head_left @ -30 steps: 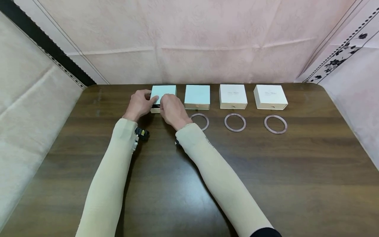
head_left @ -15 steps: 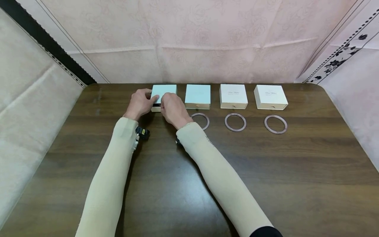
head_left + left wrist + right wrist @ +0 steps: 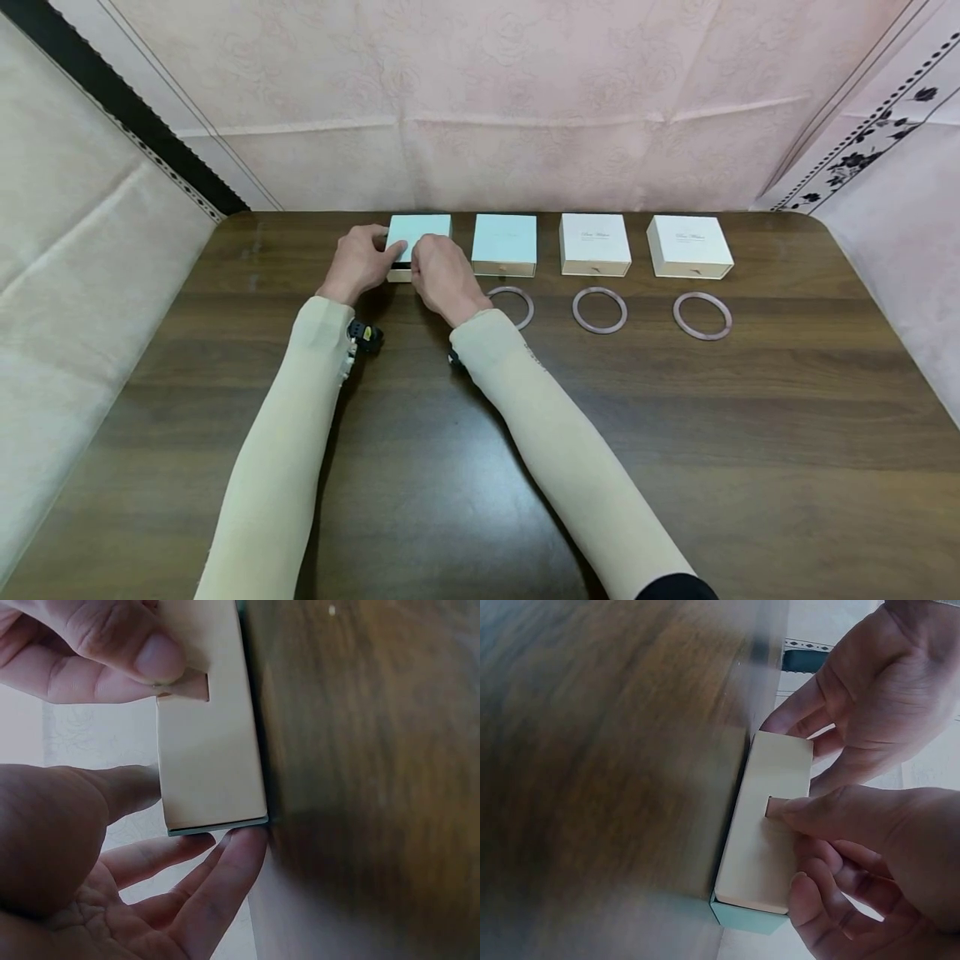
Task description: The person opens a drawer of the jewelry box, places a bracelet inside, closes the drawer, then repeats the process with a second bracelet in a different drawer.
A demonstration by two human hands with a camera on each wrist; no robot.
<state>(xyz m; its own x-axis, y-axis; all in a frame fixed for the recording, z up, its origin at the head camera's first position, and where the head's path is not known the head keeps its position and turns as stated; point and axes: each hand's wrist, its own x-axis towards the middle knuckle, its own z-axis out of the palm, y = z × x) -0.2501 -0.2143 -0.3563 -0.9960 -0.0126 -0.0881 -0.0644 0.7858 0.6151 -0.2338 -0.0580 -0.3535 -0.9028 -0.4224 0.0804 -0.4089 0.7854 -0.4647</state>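
The leftmost drawer box has a light teal sleeve and a cream drawer front. My left hand grips its left side, thumb over the top and fingers along the far side. At the drawer front, my right hand pinches a small ribbon pull tab between thumb and fingers. A narrow dark gap shows between sleeve and front in the head view, so the drawer stands slightly out. What lies inside is hidden. Just right of the right hand, partly covered by it, lies a pale lilac bangle.
Along the table's back edge stand another teal drawer box and two white drawer boxes, one mid-row and one at the right end. In front of the white boxes lie a bangle and a further bangle.
The dark gap at the leftmost box's drawer has narrowed slightly, the front moving a little toward the sleeve. Both hands keep nearly the same place and hold.
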